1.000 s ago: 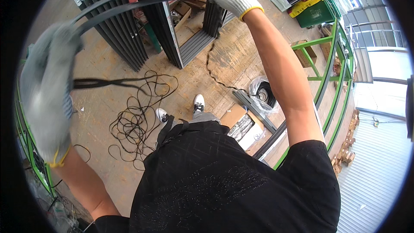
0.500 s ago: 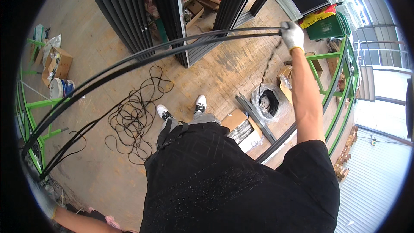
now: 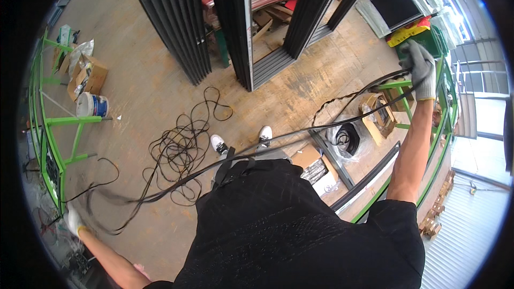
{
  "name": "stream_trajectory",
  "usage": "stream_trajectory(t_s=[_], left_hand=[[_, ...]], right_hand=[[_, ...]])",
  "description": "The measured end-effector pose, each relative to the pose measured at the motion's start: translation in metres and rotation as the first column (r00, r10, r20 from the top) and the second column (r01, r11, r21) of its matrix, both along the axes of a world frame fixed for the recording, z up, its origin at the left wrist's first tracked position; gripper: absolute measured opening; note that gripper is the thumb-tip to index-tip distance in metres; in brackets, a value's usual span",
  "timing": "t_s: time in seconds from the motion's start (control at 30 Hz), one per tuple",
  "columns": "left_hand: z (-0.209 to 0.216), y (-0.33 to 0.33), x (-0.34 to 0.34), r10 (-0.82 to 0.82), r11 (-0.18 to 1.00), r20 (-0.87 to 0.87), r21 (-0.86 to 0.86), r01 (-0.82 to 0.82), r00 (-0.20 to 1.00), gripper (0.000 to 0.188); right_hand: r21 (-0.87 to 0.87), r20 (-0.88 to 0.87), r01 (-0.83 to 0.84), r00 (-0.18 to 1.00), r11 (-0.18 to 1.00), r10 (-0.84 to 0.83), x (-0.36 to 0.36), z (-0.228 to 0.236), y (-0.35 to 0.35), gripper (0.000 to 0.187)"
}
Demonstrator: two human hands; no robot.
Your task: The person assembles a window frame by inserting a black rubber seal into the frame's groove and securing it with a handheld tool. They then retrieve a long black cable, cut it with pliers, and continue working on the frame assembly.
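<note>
Right hand (image 3: 423,72) grips black strips (image 3: 316,127); left hand (image 3: 73,221), cannot tell whether closed; white bucket (image 3: 84,105) bears blue label (image 3: 100,106)

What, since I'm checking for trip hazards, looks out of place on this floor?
The tangled black strip left of the shoes: its loops sprawl loosely across the floor, unlike the black coil in clear plastic.

No writing can be read: the blue label (image 3: 100,106) on the bucket (image 3: 84,105), beyond the left hand (image 3: 73,222), is too small for this.
</note>
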State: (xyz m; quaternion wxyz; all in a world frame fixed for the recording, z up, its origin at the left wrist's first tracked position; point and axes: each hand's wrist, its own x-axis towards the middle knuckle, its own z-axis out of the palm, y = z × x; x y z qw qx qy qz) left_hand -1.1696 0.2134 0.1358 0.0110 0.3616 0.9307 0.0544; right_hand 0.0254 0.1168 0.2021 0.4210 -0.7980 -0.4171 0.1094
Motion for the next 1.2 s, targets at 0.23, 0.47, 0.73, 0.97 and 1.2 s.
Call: stream_trajectory(t_s=[0.23, 0.47, 0.73, 0.97, 1.2], left_hand=[[0.023, 0.077, 0.526, -0.916, 0.398, 0.369, 0.795, 0.457, 0.156, 0.054], [0.105, 0.027, 0.703, -0.878, 0.365, 0.474, 0.754, 0.547, -0.067, 0.061], [0.08, 0.03, 0.71, -0.73, 0.439, 0.609, 0.765, 0.47, -0.31, 0.043], [0.115, 0.046, 0.678, -0.838, 0.361, 0.54, 0.658, 0.661, -0.081, 0.055], [0.179, 0.059, 0.569, -0.961, 0.099, -0.165, 0.548, 0.83, 0.224, 0.038]], right_hand=[[-0.266, 0.687, -0.381, 0.569, 0.885, 0.451, -0.265, 0.124, 0.054, 0.022], [-0.403, 0.312, -0.535, 0.682, 0.742, 0.662, -0.305, 0.131, 0.116, 0.021], [-0.216, 0.252, -0.515, 0.791, 0.829, 0.557, -0.302, 0.092, 0.123, 0.028], [-0.125, -0.013, -0.641, 0.764, 0.757, 0.645, -0.306, 0.09, 0.131, 0.028], [-0.139, 0.285, -0.58, 0.752, 0.802, 0.594, -0.247, -0.027, 0.183, 0.033]])
